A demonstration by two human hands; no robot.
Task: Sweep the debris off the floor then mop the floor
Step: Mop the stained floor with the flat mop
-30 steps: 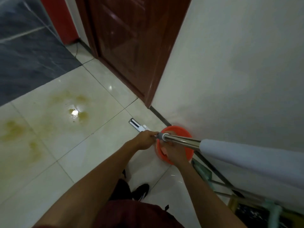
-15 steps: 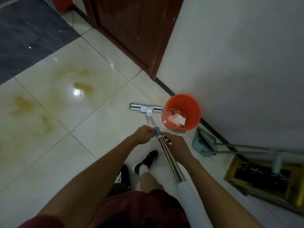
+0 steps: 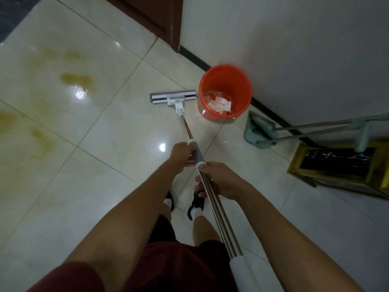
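The right hand has its fingers curled round the shiny metal shaft of the flat mop, thumb side up, gripping it just below the grey sleeve on the pole. The left hand sits a bit further down the pole, fingers wrapped around the grey sleeve near its white collar, so both hands are clamped on the same handle, close together but not touching as far as the view shows. From there the thin pole runs forward and down to the flat silver-and-white mop head, which lies flat on the glossy cream tiled floor. The right end of the mop head sits just beside a round orange plastic bucket that has crumpled paper and wrapper scraps in the bottom; the bucket stands close to the white wall. Off to the left, yellowish-brown stains are smeared across several tiles, well apart from the mop head. To the right, a pale green dustpan and broom set leans along the wall base, next to a gold-framed dark box. A dark red wooden door is at the top. The person's black shoes are on the tile under the hands.
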